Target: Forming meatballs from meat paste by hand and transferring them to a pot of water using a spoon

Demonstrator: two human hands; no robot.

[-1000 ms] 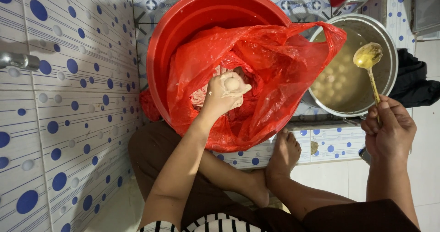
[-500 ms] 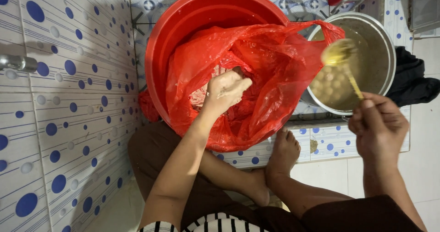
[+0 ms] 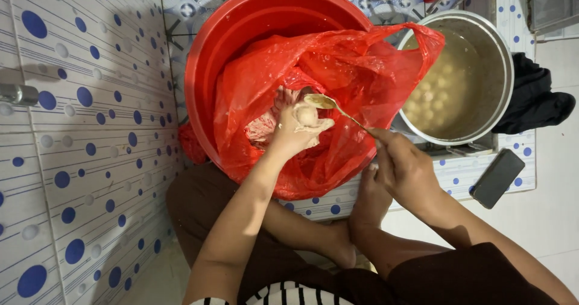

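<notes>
The left hand (image 3: 295,127) reaches into a red plastic bag (image 3: 338,88) lining a red basin (image 3: 241,34) and squeezes up a pale ball of paste (image 3: 306,116). The right hand (image 3: 404,169) holds a metal spoon (image 3: 329,104) whose bowl touches that ball. Just beside the basin stands a metal pot (image 3: 500,70) of cloudy liquid with pale balls floating. A dark phone (image 3: 497,177) lies on the tiled floor near the pot, and a black cloth (image 3: 534,100) beyond it.

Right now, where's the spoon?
In the head view, the spoon is centre frame, held by the right hand, its bowl against the ball squeezed from the left hand, over the red bag.
</notes>
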